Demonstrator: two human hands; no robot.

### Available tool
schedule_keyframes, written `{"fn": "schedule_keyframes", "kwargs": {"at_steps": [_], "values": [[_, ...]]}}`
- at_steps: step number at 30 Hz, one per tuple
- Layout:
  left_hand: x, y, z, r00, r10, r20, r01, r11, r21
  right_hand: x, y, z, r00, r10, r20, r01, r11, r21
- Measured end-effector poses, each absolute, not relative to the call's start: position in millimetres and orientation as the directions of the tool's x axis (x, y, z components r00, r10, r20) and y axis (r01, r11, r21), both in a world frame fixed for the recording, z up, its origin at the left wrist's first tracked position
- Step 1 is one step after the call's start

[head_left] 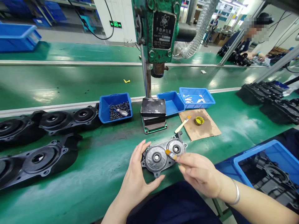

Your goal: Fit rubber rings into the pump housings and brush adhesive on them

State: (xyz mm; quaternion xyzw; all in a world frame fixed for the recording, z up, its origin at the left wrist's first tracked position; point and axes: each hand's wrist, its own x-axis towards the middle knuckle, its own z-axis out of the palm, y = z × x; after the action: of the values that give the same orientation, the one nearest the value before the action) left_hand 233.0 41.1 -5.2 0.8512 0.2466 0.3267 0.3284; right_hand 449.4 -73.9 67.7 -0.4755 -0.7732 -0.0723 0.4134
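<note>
Beyond the housing point(163, 161), green press point(146, 23), blue bins point(104, 108), stained cardboard point(205, 132)

Right fingers point(187, 158) hold 1 brush point(172, 155) at housing point(161, 162).

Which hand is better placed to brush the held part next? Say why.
Probably the right hand: it holds the brush at the held part, while the left hand grips its left end.
</note>
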Motion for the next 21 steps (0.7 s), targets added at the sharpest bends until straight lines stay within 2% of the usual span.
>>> {"fn": "schedule_keyframes", "kwargs": {"at_steps": [8, 15, 21], "values": [[235, 42, -4, 0.668, 0.602, 0.438, 0.2, -0.711, 0.674, 439, -86, 79, -0.345, 0.695, 0.631, 0.768, 0.595, -0.236], [236, 42, -3, 0.668, 0.594, 0.449, 0.189, -0.719, 0.669, 443, -76, 75, -0.354, 0.63, 0.691, 0.793, 0.594, -0.135], [237, 41, -1, 0.667, 0.585, 0.461, 0.188, -0.731, 0.656, 431, -83, 65, -0.334, 0.622, 0.708, 0.755, 0.626, -0.194]]}}
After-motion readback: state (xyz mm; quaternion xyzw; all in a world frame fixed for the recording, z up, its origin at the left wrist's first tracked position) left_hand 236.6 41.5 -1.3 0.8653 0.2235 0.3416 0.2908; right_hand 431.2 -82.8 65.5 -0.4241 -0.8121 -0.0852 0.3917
